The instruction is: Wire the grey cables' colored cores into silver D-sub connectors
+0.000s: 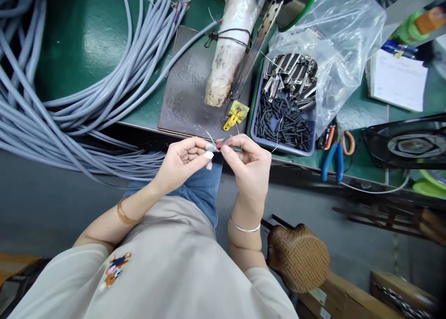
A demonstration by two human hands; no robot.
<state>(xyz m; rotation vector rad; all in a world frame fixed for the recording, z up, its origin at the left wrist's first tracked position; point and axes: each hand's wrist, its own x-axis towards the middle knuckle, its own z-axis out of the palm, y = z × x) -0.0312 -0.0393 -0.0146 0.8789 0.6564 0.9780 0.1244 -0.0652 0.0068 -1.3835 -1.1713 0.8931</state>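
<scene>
Close together at the bench's front edge, both my hands pinch a small bundle of thin coloured wires (225, 142), red and green among them. My left hand (184, 161) is closed at the bundle's left end, with white tips or wrapping on the thumb and finger. My right hand (249, 163) grips the other end between thumb and forefinger. A fine pale strand rises beside the fingers. Just beyond lies a yellow clip-like piece (236, 115) on a dark board (188, 93). Which cable the wires belong to is partly hidden by my hands.
Grey cables (114, 84) sprawl across the left. A blue bin (256, 133) holds metal connectors and short black tubes, with a plastic bag (348, 44) beside it. Blue-handled pliers (332, 158) lie right of it. A wrapped white roll (230, 49) leans over the board. A stool (303, 258) stands behind right.
</scene>
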